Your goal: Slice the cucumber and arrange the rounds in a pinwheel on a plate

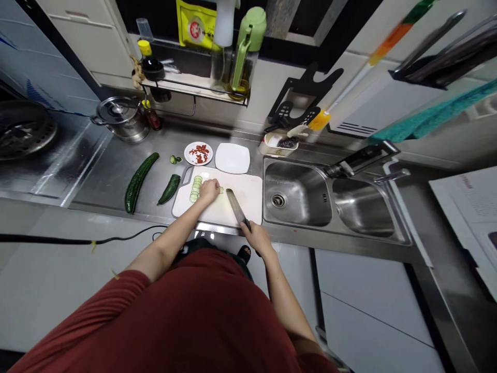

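My right hand (257,237) grips the black handle of a kitchen knife (235,205), whose blade lies over the right half of a white cutting board (250,194). On the same board rests my left hand (209,190), its fingers curled together; what they hold, if anything, is hidden. Just left of those fingers is an overlapping row of pale green cucumber slices (195,189). A small cucumber slice (221,190) shows at the hand's right side. Beside the board lie a cut cucumber piece (169,189) and a long whole cucumber (140,181).
Behind the board stand a plate of chopped red pieces (198,154) and a square white plate (232,158). Cucumber ends (173,159) lie nearby. A double sink (297,217) adjoins on the right, a lidded pot (123,122) stands back left, and a bottle shelf (194,89) hangs above.
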Demonstrator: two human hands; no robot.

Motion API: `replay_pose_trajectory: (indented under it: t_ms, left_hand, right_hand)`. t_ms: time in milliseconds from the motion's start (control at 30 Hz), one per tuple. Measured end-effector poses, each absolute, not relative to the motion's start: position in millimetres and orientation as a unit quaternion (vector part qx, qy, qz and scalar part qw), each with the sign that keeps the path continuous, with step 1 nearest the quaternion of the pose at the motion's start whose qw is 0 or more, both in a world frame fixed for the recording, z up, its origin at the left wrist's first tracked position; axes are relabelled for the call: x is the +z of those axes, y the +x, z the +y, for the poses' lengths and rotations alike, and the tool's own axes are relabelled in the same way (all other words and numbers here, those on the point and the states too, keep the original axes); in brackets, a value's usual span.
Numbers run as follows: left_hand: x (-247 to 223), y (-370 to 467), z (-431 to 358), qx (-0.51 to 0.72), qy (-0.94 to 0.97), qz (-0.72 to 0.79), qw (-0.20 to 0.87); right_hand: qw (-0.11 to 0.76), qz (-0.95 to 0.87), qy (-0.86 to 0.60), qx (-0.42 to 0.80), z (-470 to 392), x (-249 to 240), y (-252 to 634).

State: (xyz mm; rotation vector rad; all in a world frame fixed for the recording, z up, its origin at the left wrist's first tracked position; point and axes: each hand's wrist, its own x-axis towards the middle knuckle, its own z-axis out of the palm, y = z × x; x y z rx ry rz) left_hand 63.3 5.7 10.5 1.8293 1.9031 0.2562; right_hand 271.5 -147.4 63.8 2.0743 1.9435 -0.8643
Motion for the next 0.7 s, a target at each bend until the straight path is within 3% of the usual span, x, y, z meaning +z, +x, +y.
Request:
replay_pose_trajectory:
  t_ms: [333,700]
  left_hand:
    - [2.7,51.9,-25.9,0.217,0.582,0.706,0.341]
    - [-1.9,12.1,-72.8,0.252,0.529,0.757,0.288]
  right_hand:
    - [0.084,0.657,0.69,-0.292,-143.4,62.3,268.7]
    - [0.082,0.663,0.684,-0.292,-140.7,57.1,268.8]
